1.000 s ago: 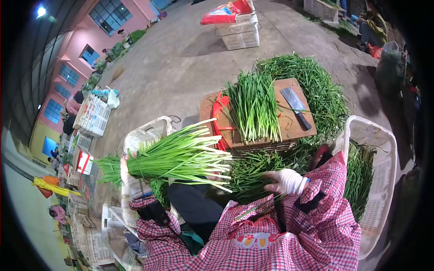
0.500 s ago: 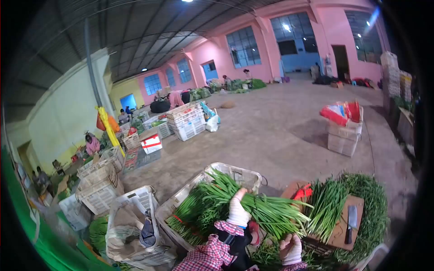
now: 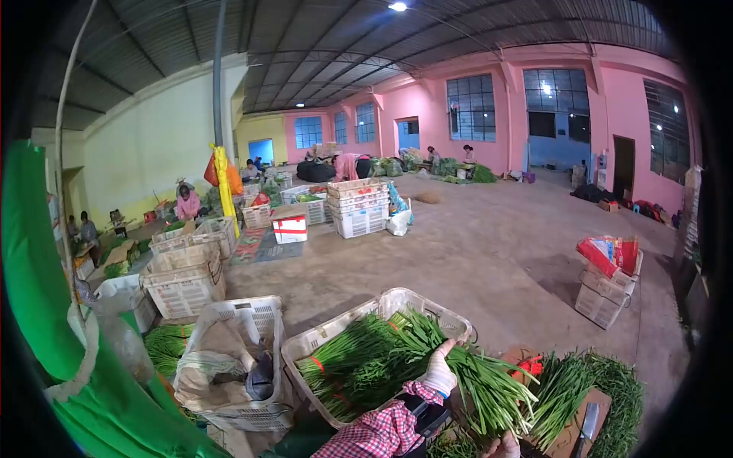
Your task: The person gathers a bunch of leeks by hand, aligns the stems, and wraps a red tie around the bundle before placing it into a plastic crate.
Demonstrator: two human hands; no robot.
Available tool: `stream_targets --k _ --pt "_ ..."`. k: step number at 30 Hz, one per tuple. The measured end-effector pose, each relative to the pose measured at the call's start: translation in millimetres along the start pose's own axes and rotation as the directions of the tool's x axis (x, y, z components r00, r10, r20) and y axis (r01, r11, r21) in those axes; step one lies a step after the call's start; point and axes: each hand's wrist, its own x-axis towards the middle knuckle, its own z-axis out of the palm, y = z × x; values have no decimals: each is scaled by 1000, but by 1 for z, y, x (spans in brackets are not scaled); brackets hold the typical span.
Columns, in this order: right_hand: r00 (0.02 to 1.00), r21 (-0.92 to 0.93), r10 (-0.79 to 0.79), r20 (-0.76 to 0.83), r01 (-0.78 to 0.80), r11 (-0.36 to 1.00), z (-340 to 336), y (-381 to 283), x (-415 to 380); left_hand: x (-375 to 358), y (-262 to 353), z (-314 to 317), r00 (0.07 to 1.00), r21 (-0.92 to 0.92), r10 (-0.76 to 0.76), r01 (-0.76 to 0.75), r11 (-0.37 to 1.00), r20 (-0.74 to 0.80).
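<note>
My left hand [image 3: 440, 374], in a white glove or wrap with bare fingertips, is closed around a bunch of long green vegetable stalks [image 3: 489, 389]. The bunch lies slantwise over the near right rim of a white plastic crate [image 3: 324, 333], its leafy end over the crate and its pale cut ends towards the right. At the bottom edge my right hand [image 3: 504, 445] is partly cut off; its fingers look apart, just beneath the cut ends. Inside the crate lie tied bunches of green stalks [image 3: 340, 359] with red bands.
Right of me, a knife [image 3: 588, 424] rests on a wooden board [image 3: 569, 439] beside loose stalks [image 3: 561, 393] and red ties [image 3: 532, 366]. Another crate [image 3: 279, 320] with sacking stands at left, near green sheeting [image 3: 46, 305]. Stacked crates [image 3: 359, 210] and several people are farther back.
The view has turned left and tilted up, so the scene sits farther right. My left hand still holds the bunch, its cut ends now pointing lower. My right hand is lower in view.
</note>
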Motion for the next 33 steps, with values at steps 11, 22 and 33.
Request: stream_targets --k 11,22,33 --pt "943 -130 159 291 -126 984 -8 -59 -22 -21 22 -4 987 -20 57 -55 998 152" --pt "951 -574 -74 300 242 782 -22 -79 -25 -42 37 19 985 220 125 -149 964 121" --pt "661 -966 715 227 59 252 -99 -4 -85 21 48 -38 963 148 159 -193 970 215"
